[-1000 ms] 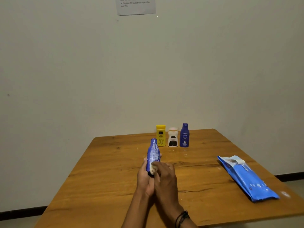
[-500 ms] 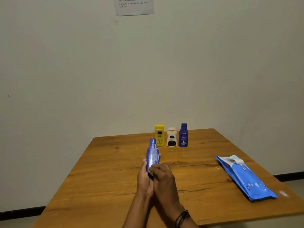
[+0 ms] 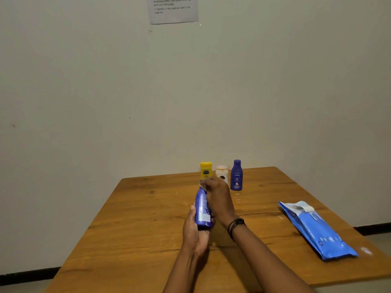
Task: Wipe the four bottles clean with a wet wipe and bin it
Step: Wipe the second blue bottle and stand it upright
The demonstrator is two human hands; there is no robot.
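Left hand (image 3: 195,233) wrapped round the base of a blue bottle (image 3: 203,208), gripping it clear of the surface (image 3: 137,218) with the neck tilted slightly away. Right hand (image 3: 218,197) closed over the neck and cap of that bottle, curled down round it and pressing a pale scrap against the plastic (taken to be the wet wipe (image 3: 203,187); barely any of it showing). Black band (image 3: 236,226) noted on the right wrist.

Standing upright in a row at the far edge of the surface, close to the wall and just beside one another: yellow bottle (image 3: 205,169), white bottle (image 3: 221,171), Nivea bottle (image 3: 236,176). Lower part of the white one hidden behind the right hand.

Lying flat toward the right edge, well apart from the hands: blue wipe pack (image 3: 315,229), flap peeled back. Printed sheet (image 3: 173,9) fixed to the wall above.

Progress, as a judgement only:
- Done: wipe drawn from the pack and brought to the first-listed bottle.
- In hand: wiping of one bottle of four, at its upper end.
- Not determinable: whether any of the three standing bottles has had its turn (no visible difference in cleanness at this range).
- Left at the least: finishing and setting down the held bottle, dealing with any untreated ones, then binning the wipe.

No bin anywhere in view.
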